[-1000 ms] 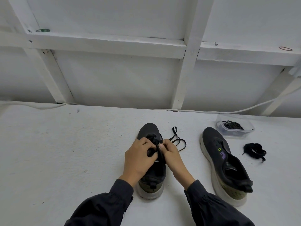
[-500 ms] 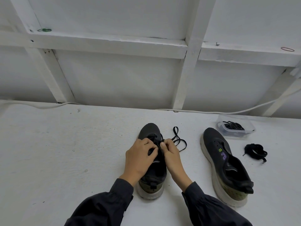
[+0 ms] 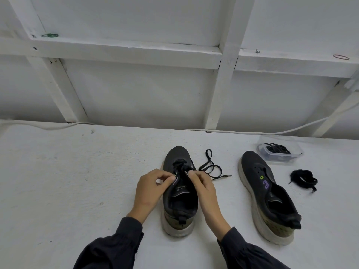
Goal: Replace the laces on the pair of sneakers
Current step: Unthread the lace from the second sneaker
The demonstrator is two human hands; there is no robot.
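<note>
Both hands work at the throat of one sneaker [image 3: 179,207], which stands in the middle of the white table [image 3: 77,181] with its toe pointing away from the person. Curled fingers of the left hand [image 3: 152,189] pinch at the left edge of the lacing, and the right hand [image 3: 204,186] pinches the black lace [image 3: 210,167] at the right edge. The lace's loose end trails in loops on the table just right of the toe. A second sneaker [image 3: 256,169] lies well to the right, unlaced, with its heel toward the person. Beyond it sits a clear tub [image 3: 291,141] holding dark laces, and a coiled lace [image 3: 304,178] lies on the table near that shoe. Dark sleeves [image 3: 116,247] cover both forearms.
</note>
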